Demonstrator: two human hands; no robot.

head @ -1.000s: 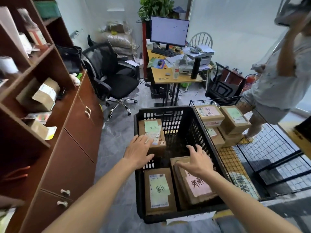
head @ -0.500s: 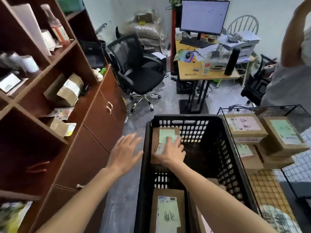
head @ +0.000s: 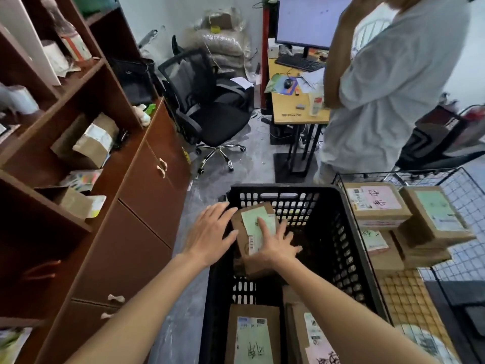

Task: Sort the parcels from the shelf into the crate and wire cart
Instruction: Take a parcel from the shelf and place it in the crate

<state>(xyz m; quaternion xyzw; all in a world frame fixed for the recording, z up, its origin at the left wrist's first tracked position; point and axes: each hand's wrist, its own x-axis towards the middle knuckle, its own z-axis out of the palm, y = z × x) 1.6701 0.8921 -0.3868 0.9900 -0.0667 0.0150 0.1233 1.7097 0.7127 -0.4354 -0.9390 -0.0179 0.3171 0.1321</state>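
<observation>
A black plastic crate (head: 283,190) stands on the floor in front of me. Inside it a brown parcel with a green label (head: 256,229) leans tilted against the far left corner. My right hand (head: 273,244) presses flat on that label with fingers spread. My left hand (head: 210,232) hovers open by the parcel's left edge, above the crate rim. Two more parcels (head: 253,334) lie at the crate's near end. The wire cart (head: 467,203) on the right holds several stacked parcels (head: 375,203). Two parcels sit on the brown shelf (head: 86,143) at left.
A person in a white shirt (head: 388,82) stands close behind the cart. A black office chair (head: 210,109) and a desk with a monitor (head: 296,109) are beyond the crate. The brown cabinet (head: 147,185) lines the left side.
My right hand went from the near right parcel to the far green-label parcel, which now sits tilted. My left hand drifted close to that parcel. The person stepped nearer behind the cart.
</observation>
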